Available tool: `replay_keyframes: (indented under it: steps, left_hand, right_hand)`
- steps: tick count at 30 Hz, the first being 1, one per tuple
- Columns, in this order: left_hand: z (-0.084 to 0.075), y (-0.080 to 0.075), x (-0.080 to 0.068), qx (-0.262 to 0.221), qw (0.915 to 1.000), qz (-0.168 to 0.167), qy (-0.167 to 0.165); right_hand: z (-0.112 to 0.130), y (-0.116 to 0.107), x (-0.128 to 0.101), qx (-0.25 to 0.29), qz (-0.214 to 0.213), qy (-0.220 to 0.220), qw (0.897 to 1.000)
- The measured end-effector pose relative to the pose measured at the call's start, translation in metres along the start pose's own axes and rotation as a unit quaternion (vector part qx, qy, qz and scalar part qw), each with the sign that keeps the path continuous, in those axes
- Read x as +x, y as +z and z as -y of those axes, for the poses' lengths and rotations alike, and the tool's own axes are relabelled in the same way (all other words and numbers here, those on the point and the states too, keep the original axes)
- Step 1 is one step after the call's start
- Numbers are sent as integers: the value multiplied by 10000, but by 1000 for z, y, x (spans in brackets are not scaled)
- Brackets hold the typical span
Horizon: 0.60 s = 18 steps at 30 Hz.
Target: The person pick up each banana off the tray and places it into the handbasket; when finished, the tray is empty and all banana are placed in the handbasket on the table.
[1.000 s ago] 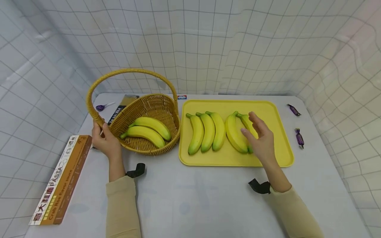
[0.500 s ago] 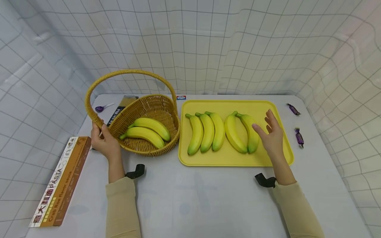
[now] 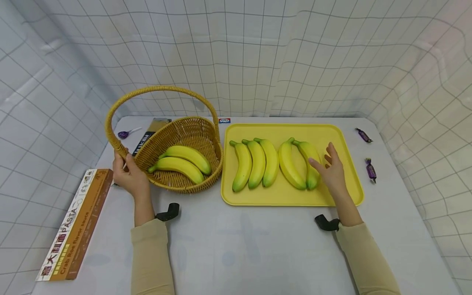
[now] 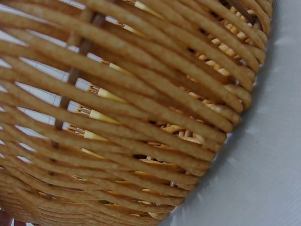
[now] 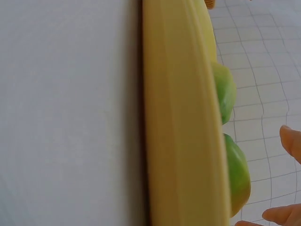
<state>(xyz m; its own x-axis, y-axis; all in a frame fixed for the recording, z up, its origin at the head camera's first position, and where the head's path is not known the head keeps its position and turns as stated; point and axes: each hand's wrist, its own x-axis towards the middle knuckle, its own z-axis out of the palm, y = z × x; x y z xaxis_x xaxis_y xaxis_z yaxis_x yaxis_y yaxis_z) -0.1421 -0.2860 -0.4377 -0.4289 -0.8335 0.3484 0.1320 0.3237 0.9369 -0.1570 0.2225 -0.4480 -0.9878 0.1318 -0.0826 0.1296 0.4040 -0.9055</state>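
Note:
My left hand (image 3: 130,176) grips a wicker basket (image 3: 197,131) where the handle (image 3: 162,88) meets its left side. Inside the basket lie two bananas, one (image 3: 189,155) behind the other (image 3: 180,167). Woven strands of the basket wall (image 4: 117,103) fill most of the left wrist view. On a yellow tray (image 3: 295,198) several bananas lie side by side. Over the tray's right part, my right hand (image 3: 333,174) holds nothing, fingers spread, its thumb right by the rightmost banana (image 3: 309,157). Green banana ends (image 5: 239,174) and fingertips (image 5: 291,141) show past the tray's edge (image 5: 183,117) in the right wrist view.
A pasta box (image 3: 75,225) lies at the left. Behind the basket are a dark package (image 3: 145,137) and a purple lollipop (image 3: 124,134). Two purple-wrapped candies, one farther back (image 3: 364,135) and one nearer (image 3: 371,170), lie right of the tray. A small label (image 3: 224,121) lies at the back.
My right hand first moved right, off the two rightmost bananas, then came slightly back left and nearer to the last one. My left hand stays on the basket handle.

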Motion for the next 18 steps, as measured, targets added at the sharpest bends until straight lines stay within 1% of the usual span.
replay_keyframes:
  steps: [3,7,11,18]
  left_hand:
    - [-1,0,0,-12,10000,2,-5]
    - [-8,0,-3,-42,10000,-15,-8]
    - [-12,0,-5,-12,10000,-20,0]
    - [-8,-1,-4,47,10000,-28,33]
  right_hand:
    - [-4,0,2,28,137,228,9996]
    - [-9,2,5,24,233,443,9987]
    - [-13,4,7,-45,272,483,9985]
    - [-17,8,8,-181,239,412,9987]
